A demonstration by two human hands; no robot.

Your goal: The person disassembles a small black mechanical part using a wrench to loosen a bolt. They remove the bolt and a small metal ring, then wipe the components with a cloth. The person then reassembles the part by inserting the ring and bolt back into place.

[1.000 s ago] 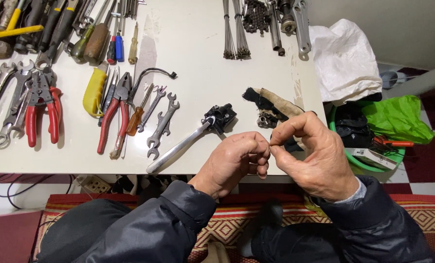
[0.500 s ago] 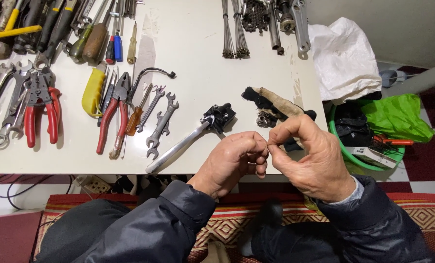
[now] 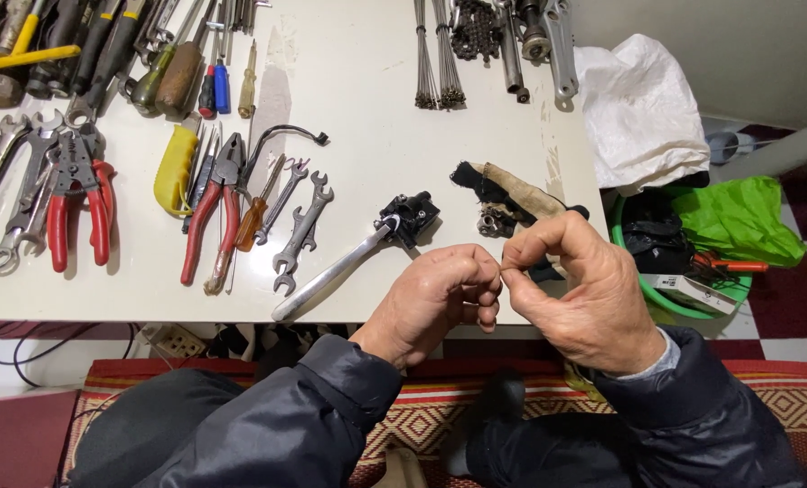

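My left hand (image 3: 435, 298) and right hand (image 3: 580, 289) meet just past the near edge of a white table (image 3: 367, 117), fingertips pressed together. Both are curled narrow, pinching something too small to make out between them. Just beyond my left knuckles lies a silver brake lever (image 3: 354, 258) with a black clamp, close but not touched. Behind my right hand sits a dirty rag (image 3: 503, 190) with small metal nuts (image 3: 489, 221) beside it. Further left lie open-ended spanners (image 3: 300, 230), red-handled pliers (image 3: 209, 212) and a yellow-handled tool (image 3: 176, 167). A green basin (image 3: 684, 303) stands on the floor to my right
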